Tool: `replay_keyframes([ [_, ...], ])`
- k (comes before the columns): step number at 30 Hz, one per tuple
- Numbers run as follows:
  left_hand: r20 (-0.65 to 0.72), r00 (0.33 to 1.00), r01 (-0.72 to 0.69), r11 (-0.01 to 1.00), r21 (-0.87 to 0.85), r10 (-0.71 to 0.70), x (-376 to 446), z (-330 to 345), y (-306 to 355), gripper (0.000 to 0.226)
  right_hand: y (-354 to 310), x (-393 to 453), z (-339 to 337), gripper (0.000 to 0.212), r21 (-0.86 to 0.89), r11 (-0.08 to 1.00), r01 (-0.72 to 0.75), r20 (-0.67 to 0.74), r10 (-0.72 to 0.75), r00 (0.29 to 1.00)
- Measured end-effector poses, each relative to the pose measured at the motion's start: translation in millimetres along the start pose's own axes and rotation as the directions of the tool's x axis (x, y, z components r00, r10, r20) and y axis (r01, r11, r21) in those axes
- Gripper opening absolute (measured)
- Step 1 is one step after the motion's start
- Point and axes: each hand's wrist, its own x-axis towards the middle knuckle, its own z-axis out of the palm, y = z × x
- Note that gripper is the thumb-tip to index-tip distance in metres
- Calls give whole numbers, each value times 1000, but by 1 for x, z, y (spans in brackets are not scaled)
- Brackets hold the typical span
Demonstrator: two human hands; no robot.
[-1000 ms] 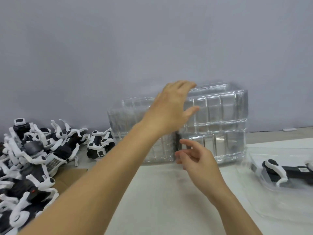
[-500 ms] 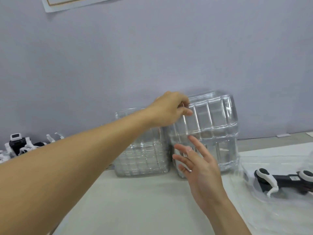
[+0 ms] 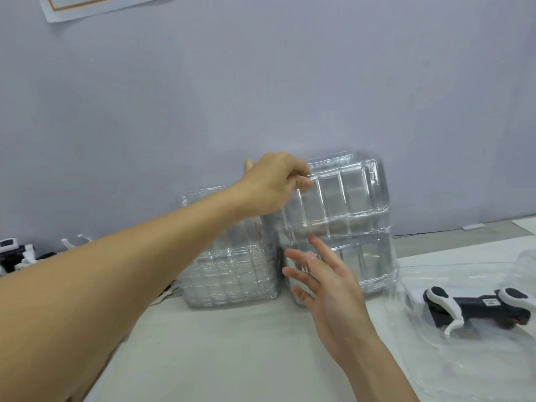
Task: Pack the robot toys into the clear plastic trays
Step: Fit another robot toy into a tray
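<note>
- Head view: a pale table point(image 3: 232, 358) runs up to a grey-blue wall point(image 3: 261, 82), and a sheet of paper point(image 3: 95, 4) hangs at the top left of that wall.
- Two stacks of clear plastic trays stand at the far edge against the wall, side by side and touching or nearly so: a shorter left stack point(image 3: 232, 271) and a taller right stack point(image 3: 348, 227).
- To the right, near the table's edge, a black-and-white robot toy point(image 3: 478, 306) lies inside a clear plastic tray point(image 3: 435, 358), well apart from the stacks' tops but close to the right stack's foot.
- At the far left edge a few more robot toys point(image 3: 17, 253) peek out, mostly cut off by the frame and by the forearm.
- A small white block point(image 3: 472, 226) lies on the table by the wall, far right.
- The left arm stretches long across the table, hiding part of the left stack; the left hand point(image 3: 269, 184) sits at the top left corner of the right stack, its grip closed on the top tray's rim, fingers point(image 3: 301, 181) curled over the edge.
- The right hand point(image 3: 327, 288) is raised in front of the right stack's lower half, palm toward it, grip apart with fingers spread; whether the fingertips touch the plastic I cannot tell.
</note>
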Motion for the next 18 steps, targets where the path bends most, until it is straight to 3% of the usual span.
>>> replay_keyframes([
  [9, -72, 997, 0, 996, -85, -6, 1, -7, 2, 14, 1, 0, 0, 46, -59, 998, -6, 7, 6, 1000],
  [13, -168, 985, 13, 994, -107, -31, 4, -20, 0, 16, 1, 0, -1, 46, -72, 997, -2, 10, 3, 1000],
  [18, -173, 984, 14, 995, -94, -30, 0, -25, 3, 17, 0, 0, -2, 41, -68, 998, 5, 7, -4, 1000],
])
